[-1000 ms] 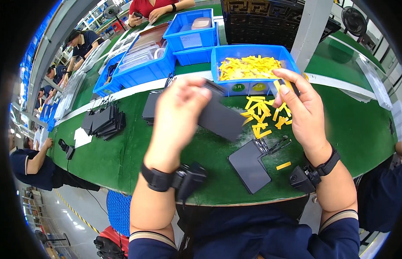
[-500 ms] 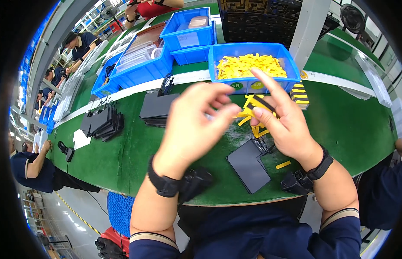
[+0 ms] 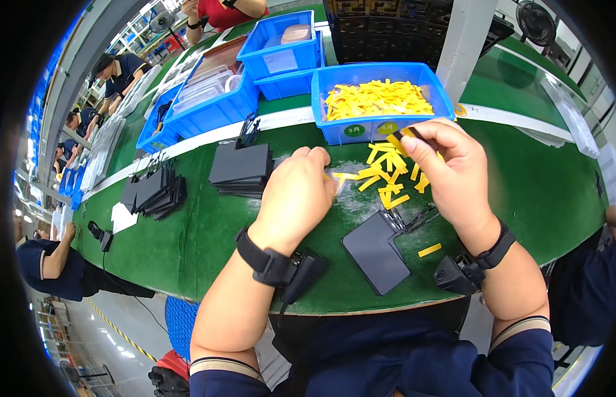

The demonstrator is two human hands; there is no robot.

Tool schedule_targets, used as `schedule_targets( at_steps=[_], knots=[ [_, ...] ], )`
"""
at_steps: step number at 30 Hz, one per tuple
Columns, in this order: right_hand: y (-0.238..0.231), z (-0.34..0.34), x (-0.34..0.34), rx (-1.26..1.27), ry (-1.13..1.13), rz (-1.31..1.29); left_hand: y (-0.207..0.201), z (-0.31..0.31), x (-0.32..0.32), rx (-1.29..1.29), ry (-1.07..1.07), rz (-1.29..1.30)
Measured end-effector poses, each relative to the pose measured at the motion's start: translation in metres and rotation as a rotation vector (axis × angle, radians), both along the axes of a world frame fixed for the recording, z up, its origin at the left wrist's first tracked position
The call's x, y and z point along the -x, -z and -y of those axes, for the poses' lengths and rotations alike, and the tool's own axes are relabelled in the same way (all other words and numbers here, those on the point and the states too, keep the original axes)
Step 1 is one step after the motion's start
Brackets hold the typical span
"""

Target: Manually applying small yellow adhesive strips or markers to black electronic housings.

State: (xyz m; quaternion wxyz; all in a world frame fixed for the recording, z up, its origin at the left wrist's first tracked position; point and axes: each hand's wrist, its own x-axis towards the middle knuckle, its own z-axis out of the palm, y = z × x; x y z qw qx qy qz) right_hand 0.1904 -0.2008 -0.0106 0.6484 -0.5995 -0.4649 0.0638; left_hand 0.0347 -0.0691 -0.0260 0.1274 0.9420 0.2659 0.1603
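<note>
My right hand (image 3: 450,165) pinches a small yellow strip (image 3: 398,137) with a dark end between thumb and forefinger, above a scatter of loose yellow strips (image 3: 387,182) on the green table. My left hand (image 3: 298,198) rests knuckles-up on the table with its fingers curled, the tips beside one yellow strip (image 3: 338,176); what lies under the fingers is hidden. A flat black card holder (image 3: 374,251) with a clip lies near the table's front edge between my wrists. A stack of the same black holders (image 3: 240,169) sits just left of my left hand.
A blue bin (image 3: 361,129) full of yellow strips stands behind my hands. More blue bins (image 3: 209,109) are at the back left, and another pile of black holders (image 3: 152,192) lies further left. Other people work along the left side and far end.
My left hand carried a black holder to the stack at the left, let it go, and dropped to the table by the strips. My right hand lifted slightly, holding a yellow strip.
</note>
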Motion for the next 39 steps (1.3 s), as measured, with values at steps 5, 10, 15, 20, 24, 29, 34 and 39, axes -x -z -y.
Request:
schedule_targets(
  at_steps=[5,10,15,20,24,29,34,39],
  knots=[
    [-0.004,0.001,0.006,0.059,0.01,0.21,-0.03,0.065,0.009,-0.012,0.351,-0.089],
    [-0.007,0.002,0.005,0.013,0.024,0.286,-0.024,0.07,0.006,-0.032,0.353,-0.068],
    [-0.009,0.007,0.01,0.052,-0.087,0.198,-0.023,0.044,0.001,0.502,0.264,0.171],
    [-0.009,0.006,0.012,0.087,-0.02,0.233,-0.022,0.039,-0.004,0.679,0.143,0.357],
    [-0.011,0.007,0.012,0.078,-0.023,0.233,-0.014,0.037,-0.004,0.796,0.207,0.49],
    [-0.011,0.007,0.011,0.075,-0.022,0.24,-0.012,0.037,-0.005,0.8,0.225,0.529],
    [-0.01,0.007,0.012,0.073,-0.019,0.234,-0.019,0.037,-0.004,0.736,0.216,0.478],
    [-0.004,0.001,0.011,0.008,0.016,0.344,-0.02,0.037,-0.002,0.774,0.203,0.421]
  ],
)
